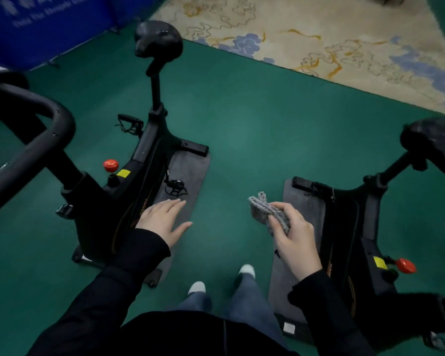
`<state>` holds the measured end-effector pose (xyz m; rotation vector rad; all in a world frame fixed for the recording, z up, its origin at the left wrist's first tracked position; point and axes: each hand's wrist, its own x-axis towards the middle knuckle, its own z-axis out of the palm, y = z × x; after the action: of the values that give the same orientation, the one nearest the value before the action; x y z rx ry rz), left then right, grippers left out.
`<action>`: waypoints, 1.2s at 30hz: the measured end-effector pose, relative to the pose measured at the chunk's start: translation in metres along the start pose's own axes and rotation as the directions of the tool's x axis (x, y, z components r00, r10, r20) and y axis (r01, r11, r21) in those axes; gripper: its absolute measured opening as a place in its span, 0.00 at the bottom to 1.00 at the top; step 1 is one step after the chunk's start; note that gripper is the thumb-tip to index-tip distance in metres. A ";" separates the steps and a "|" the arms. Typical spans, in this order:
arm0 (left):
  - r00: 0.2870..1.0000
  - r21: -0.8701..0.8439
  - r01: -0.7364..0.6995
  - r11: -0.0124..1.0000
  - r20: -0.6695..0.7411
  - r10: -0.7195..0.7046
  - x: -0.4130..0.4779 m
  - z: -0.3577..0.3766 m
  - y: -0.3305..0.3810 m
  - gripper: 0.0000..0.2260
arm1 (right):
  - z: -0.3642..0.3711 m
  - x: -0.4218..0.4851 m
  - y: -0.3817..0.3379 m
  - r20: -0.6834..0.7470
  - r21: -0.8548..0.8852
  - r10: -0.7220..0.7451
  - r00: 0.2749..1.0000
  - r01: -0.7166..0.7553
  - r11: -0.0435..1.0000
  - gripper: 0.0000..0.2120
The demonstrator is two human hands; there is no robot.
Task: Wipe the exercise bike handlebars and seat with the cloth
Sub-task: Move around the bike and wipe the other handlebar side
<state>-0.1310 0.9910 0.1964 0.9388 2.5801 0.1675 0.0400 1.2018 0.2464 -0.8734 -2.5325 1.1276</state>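
Observation:
Two black exercise bikes stand on a green floor. The left bike has its seat [158, 39] at the top centre and its curved handlebar [36, 134] at the left edge. The right bike shows its seat [432, 145] at the right edge; its handlebar is out of view. My right hand [293, 235] grips a folded grey cloth [266, 211] in the air between the bikes, touching neither. My left hand [162, 219] hovers with straight fingers over the left bike's frame and holds nothing.
Each bike sits on a dark mat [188, 181] and has a red knob [110, 165]. Pedals [175, 187] stick out toward the gap where my feet [247, 271] stand. A patterned beige carpet [344, 34] lies beyond, with a blue banner [49, 24] at the top left.

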 end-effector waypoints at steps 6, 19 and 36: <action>0.986 -0.059 0.167 0.984 -0.015 -0.169 0.036 -0.009 0.009 0.27 | 0.003 0.088 0.002 0.144 0.047 -0.148 0.978 0.142 0.989 0.10; 0.858 -0.214 0.478 0.852 -0.095 -0.505 0.133 -0.019 0.088 0.27 | -0.046 0.291 0.039 0.354 0.088 -0.341 0.871 0.332 0.939 0.09; 0.535 -0.395 0.779 0.487 0.013 -0.845 0.168 -0.011 0.045 0.27 | 0.051 0.419 -0.053 0.604 0.247 -0.583 0.543 0.568 0.785 0.09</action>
<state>-0.2259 1.1330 0.1640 -0.5373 2.7106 0.4416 -0.3378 1.3979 0.2401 0.5142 -2.9403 1.3582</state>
